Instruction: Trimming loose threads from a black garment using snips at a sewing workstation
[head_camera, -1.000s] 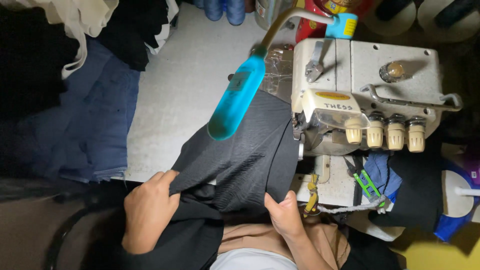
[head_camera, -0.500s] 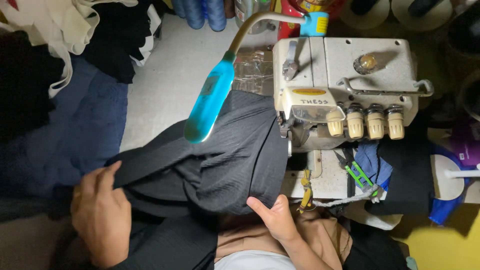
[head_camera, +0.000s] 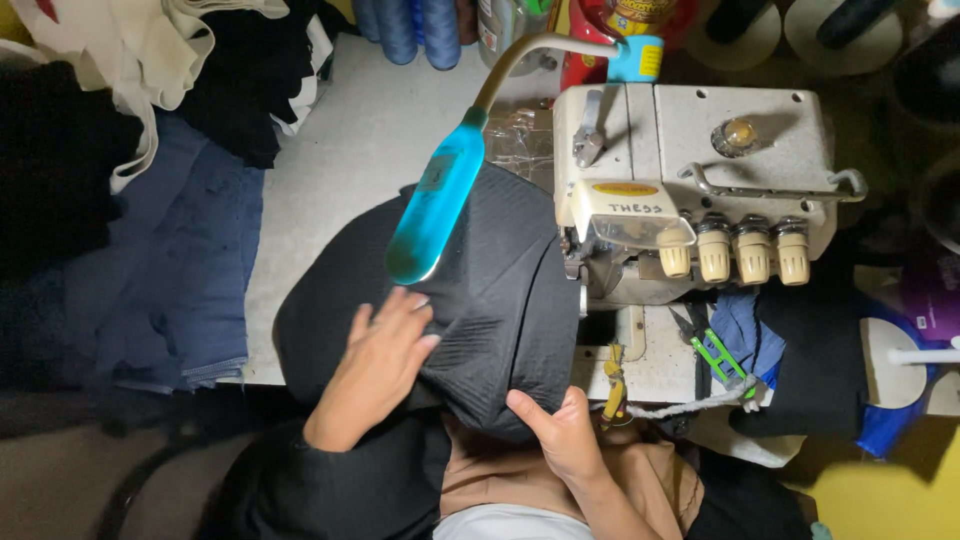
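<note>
A: Left hand (head_camera: 378, 362)?
B: Flat, fingers spread, palm pressing on the black ribbed fabric piece (head_camera: 500, 300). Not gripping, just holding it down.

A: Right hand (head_camera: 562, 432)?
B: Pinching the near edge of the same fabric, thumb on top, fingers tucked under it (fingertips hidden).

A: Where's the fabric?
B: Under both hands, draped over the white table's (head_camera: 340, 150) near edge, its far side running up to the needle area of the cream overlock sewing machine (head_camera: 690, 180), which sits just beyond and to the right of the right hand.

A: Anything overhead?
B: Turquoise gooseneck lamp (head_camera: 435, 205), right above the left hand's fingertips, over the cloth.

A: Step?
B: Looks like lining up the cloth at the machine, seam edge toward the presser foot. Can't tell if stitching is running.

A: Next move needs?
B: Judging only: edge kept straight, left palm flat to steer, right hand's fingers well back from the needle.

A: Other stuff?
B: Dark blue folded cloth pile (head_camera: 170, 270) well left of the left hand; green-handled snips (head_camera: 722, 355) right of the right hand.
</note>
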